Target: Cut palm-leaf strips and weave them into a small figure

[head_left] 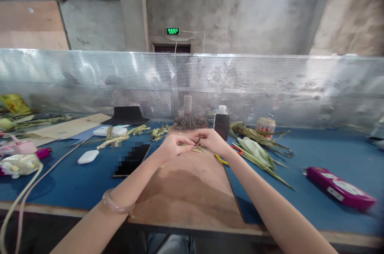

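Note:
My left hand (177, 146) and my right hand (211, 142) meet over the far part of a wooden board (192, 194). Between their fingertips is a thin dark strand (198, 141), pinched by both hands; its material is too small to tell. Pale green leaf strips (196, 149) show just beneath the fingers. A bundle of grey twisted cords (191, 123) lies behind the hands. Beside my right wrist are a red loop (237, 150) and a yellow loop (222, 160), which look like handles, partly hidden by the arm.
Right of the board are dried leaves (255, 152), a phone propped upright (221, 126) before a bottle, a jar (266, 126) and a magenta packet (339, 188). To the left lie a dark phone (133, 161), a white case (88, 157) and cables (22, 202). A perforated metal screen (270, 86) stands behind.

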### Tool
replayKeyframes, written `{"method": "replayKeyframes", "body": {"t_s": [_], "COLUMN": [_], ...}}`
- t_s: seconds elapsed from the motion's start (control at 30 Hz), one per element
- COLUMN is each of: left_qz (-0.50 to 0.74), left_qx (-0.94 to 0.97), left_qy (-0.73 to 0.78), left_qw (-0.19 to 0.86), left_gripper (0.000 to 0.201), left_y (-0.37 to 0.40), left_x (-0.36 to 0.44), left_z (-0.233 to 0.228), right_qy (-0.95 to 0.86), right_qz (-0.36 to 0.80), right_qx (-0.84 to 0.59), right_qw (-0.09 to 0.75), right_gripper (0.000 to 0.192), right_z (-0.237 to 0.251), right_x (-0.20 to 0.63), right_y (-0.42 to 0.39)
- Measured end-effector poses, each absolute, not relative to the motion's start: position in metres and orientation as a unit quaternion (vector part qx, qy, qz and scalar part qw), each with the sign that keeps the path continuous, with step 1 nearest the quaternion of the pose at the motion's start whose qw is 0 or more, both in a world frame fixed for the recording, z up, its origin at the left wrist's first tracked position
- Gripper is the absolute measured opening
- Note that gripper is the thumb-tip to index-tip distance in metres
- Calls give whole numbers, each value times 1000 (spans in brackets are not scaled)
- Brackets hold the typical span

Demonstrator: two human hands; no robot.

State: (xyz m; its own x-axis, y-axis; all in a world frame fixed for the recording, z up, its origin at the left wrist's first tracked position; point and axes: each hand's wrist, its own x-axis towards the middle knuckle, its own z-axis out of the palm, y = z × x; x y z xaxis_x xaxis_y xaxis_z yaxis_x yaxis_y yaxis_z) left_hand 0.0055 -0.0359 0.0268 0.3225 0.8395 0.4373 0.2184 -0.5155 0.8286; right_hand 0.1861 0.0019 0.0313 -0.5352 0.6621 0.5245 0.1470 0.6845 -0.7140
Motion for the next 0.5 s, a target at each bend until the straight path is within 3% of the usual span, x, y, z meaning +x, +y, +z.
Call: {"method": "replayKeyframes", "body": {"t_s": [0.3, 0.5], "left_qz": [479, 513], "left_qx": [711, 693], "left_qy": [386, 362], "left_qw": [341, 354], "left_gripper": [24, 19], "left_y": [-30, -33], "left_x": [3, 6], "left_z": [21, 25], "right_qy": [-809, -799], "right_qz": [260, 271], "right_qx": [-265, -266], "right_qw": [456, 466], "right_gripper": [19, 15], "right_z": [33, 31], "right_x": [183, 183], "right_y": [-2, -1]}}
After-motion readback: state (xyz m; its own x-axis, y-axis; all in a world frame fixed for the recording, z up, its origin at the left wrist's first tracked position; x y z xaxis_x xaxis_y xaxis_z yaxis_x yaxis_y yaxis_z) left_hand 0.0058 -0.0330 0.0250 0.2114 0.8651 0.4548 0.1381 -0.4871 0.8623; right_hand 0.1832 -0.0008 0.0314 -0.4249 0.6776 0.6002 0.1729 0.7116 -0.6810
